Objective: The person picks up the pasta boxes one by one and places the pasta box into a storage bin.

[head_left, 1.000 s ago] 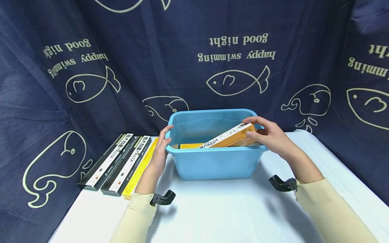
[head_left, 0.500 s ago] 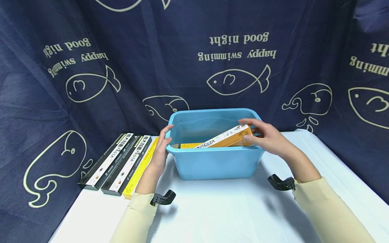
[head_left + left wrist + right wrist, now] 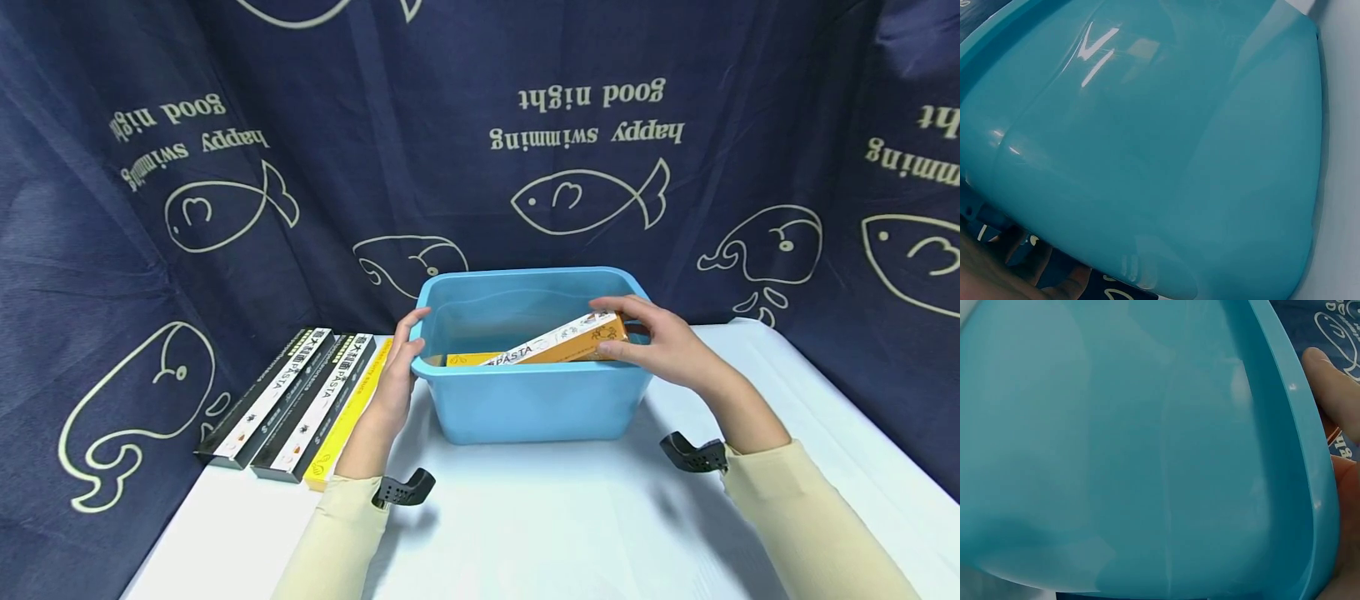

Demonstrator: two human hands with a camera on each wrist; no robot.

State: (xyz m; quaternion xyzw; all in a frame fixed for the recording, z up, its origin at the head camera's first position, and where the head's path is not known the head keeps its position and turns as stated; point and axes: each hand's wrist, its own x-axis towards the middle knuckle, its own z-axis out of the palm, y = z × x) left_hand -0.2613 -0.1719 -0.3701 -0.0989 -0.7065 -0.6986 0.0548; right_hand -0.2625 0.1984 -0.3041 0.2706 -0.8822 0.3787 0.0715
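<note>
A light blue plastic bin (image 3: 532,406) stands in the middle of the table in the head view. My left hand (image 3: 392,379) grips its left rim, fingers over the edge; the left wrist view shows the bin's outer wall (image 3: 1166,144) beside those fingers. Inside, an orange and white pasta box (image 3: 555,343) lies tilted, its right end raised. My right hand (image 3: 660,340) pinches that raised end between thumb and fingers. Below the pasta box's left end shows part of a yellow box (image 3: 467,359). The front wall hides the bin's floor. Mostly bin wall (image 3: 1147,456) fills the right wrist view.
Left of the bin, two black and white pasta boxes (image 3: 266,396) (image 3: 318,408) and a yellow box (image 3: 352,417) lie side by side on the white table (image 3: 525,525). A dark blue curtain (image 3: 450,167) with fish drawings hangs behind and at the sides.
My right hand has shifted slightly left and the pasta box's raised end has come down a little into the bin. The left hand stays on the rim.
</note>
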